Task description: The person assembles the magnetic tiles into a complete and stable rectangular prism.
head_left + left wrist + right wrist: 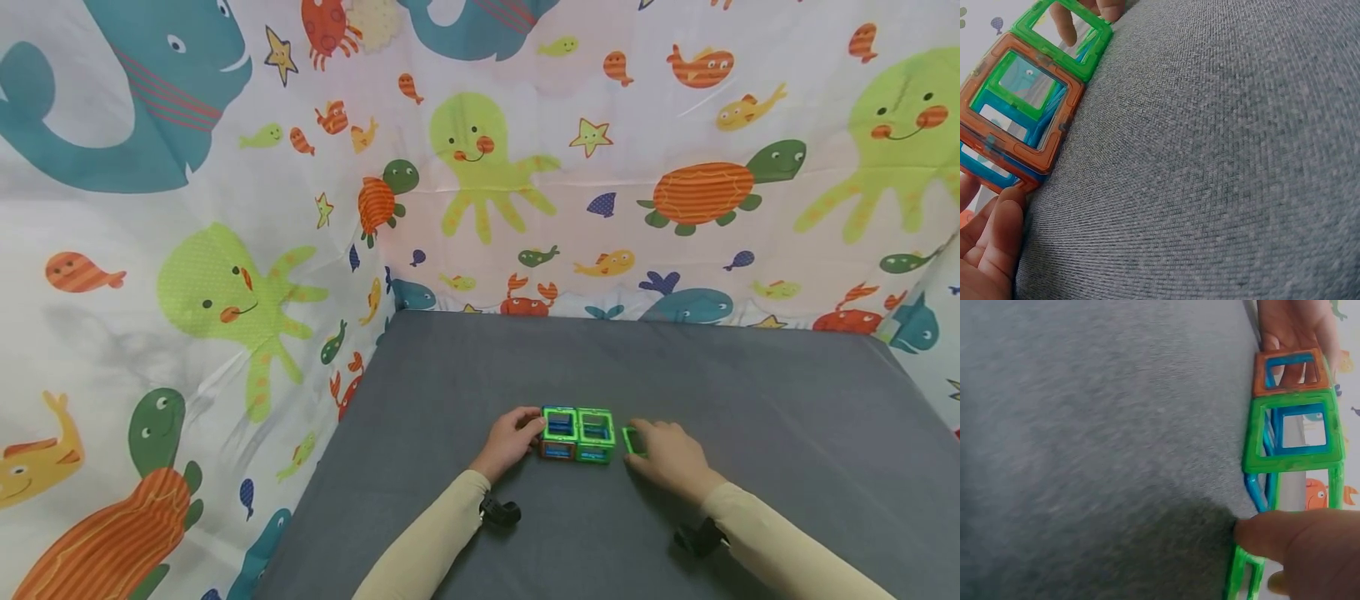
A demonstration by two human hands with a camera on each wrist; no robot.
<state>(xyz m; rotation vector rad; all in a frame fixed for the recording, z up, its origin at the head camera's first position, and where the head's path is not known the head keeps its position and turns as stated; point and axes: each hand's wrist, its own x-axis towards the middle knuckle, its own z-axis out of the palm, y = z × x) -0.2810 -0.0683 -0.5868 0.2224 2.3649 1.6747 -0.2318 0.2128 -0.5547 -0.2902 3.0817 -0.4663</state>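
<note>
A box-shaped block of magnetic tiles (577, 427) stands on the grey cloth, two cells wide, with green, blue and orange square frames. My left hand (507, 442) holds its left end, thumb and fingertips at the corner beside the orange tile (1069, 109). Just right of the block, my right hand (672, 457) pinches a loose green square tile (627, 442). A narrow gap separates this tile from the block in the head view. Seen from the right wrist, the thumb covers part of the green tile (1235, 575), close to the block's green end.
Grey cloth (465, 358) covers the table surface. A white sheet with printed sea animals (517, 75) hangs along the back and left side, and at the right edge. Each wrist wears a black strap mount (500, 511).
</note>
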